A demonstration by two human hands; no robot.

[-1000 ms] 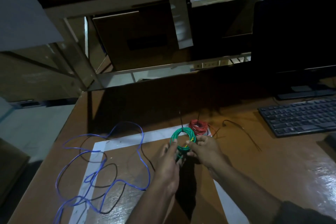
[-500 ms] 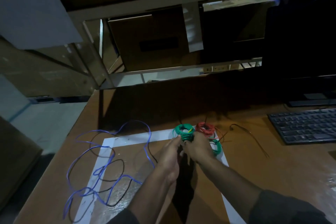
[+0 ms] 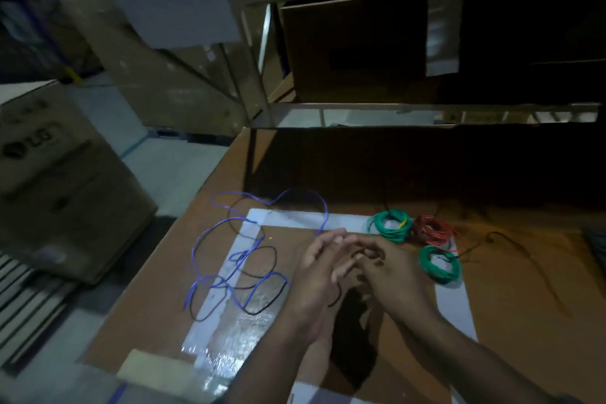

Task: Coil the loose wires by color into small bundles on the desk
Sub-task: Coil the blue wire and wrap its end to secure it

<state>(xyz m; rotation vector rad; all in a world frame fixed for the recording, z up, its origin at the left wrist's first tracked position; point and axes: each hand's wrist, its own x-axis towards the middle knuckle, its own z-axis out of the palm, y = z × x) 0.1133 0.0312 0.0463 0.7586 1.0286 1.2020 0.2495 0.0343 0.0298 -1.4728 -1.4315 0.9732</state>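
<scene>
Between the two hands, above the middle of the desk point(image 3: 524, 289), no wire is held: the grip of the left hand point(image 3: 314, 275) is loose, fingers nearly straight and pointing away from the person, and the grip of the right hand point(image 3: 390, 269) is likewise relaxed, its fingers lightly bent and meeting the left fingertips. Neither pinches anything that can be made out.

Just beyond the right hand lie the finished bundles, kept together in one corner of the white taped frame point(image 3: 295, 216), probably to leave the rest free for coiling. A green coil point(image 3: 390, 226) sits on the far strip of tape, a red coil point(image 3: 434, 230) just beside it, and a second green coil point(image 3: 439, 264) nearer the person, beside the right wrist.

To the left of the hands, the blue wire point(image 3: 210, 236) sprawls in wide loops, crossed with a black wire point(image 3: 259, 272); both are uncoiled and tangled, so they likely need separating first. One blue end hangs close to the left fingertips, which suggests it is the next to be taken up.
</scene>
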